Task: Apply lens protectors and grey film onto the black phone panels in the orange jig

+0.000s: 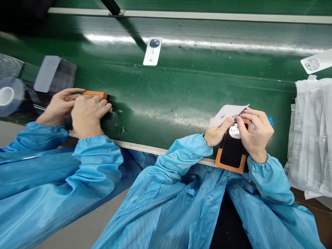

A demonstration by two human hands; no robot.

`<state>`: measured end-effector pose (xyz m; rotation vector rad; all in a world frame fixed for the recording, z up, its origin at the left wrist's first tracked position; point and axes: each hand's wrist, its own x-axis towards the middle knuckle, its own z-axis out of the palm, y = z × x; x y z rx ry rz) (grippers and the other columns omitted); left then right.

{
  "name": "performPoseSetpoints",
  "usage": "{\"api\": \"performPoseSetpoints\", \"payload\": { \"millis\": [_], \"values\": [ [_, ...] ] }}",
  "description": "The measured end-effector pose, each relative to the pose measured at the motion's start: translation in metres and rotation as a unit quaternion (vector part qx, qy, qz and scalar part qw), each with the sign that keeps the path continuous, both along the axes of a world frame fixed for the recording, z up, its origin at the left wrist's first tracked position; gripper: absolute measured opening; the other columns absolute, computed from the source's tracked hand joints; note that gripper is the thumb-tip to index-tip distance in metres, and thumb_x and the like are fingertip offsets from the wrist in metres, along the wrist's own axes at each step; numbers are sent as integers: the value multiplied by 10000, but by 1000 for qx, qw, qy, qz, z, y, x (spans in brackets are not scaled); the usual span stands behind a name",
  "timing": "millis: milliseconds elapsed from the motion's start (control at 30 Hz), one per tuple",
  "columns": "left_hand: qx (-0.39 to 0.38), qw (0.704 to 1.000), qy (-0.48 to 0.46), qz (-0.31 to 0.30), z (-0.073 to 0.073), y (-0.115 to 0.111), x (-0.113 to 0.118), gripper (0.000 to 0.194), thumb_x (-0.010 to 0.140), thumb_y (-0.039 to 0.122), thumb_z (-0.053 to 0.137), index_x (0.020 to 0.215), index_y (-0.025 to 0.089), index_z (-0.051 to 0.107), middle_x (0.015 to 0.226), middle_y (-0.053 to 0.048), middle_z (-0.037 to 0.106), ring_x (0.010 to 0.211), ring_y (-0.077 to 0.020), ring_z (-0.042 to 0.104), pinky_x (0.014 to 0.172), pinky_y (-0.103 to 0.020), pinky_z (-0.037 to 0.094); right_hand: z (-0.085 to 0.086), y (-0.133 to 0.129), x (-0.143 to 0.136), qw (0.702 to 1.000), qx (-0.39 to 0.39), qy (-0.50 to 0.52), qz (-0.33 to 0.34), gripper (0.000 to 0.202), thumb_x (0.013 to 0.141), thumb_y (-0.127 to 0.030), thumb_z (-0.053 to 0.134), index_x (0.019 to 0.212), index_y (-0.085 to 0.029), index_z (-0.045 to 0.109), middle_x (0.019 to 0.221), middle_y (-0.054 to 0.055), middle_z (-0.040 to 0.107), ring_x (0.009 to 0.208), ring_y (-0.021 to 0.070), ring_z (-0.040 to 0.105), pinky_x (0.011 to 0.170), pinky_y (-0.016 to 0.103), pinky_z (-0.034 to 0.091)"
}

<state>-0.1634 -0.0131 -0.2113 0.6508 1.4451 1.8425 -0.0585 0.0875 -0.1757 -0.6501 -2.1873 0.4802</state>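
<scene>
Just above an orange fixture (pixel 234 168), my left hand (pixel 215 133) pinches a thin white sheet (pixel 225 113) with small dark marks, held tilted. My right hand (pixel 255 131) is closed at the sheet's right edge, thumb and fingers close together; a small dark bit shows there, too small to name. Within the fixture lies a black phone-shaped panel (pixel 230 152), with a silvery round patch (pixel 234 131) near its top. My hands partly cover the fixture's upper end.
A co-worker's hands (pixel 88 114) work over another orange fixture (pixel 95 94) at left. Near them are a clear tape roll (pixel 10 97) and a grey box (pixel 48 74). White phone-shaped pieces (pixel 151 57) (pixel 321 62) lie farther back. White wrapped packs (pixel 313 135) are stacked at right.
</scene>
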Motion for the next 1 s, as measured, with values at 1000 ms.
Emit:
{"api": "performPoseSetpoints", "payload": {
  "millis": [1000],
  "values": [
    [16,984,-175,35,5,4,-15,560,869,575,787,1220,142,737,1275,-130,759,1131,-274,756,1020,-432,623,-20,46,23,991,-14,-24,-133,67,777,-181,584,749,-239,568,794,30,639,716,191,596,681,333,503]
  ]
}}
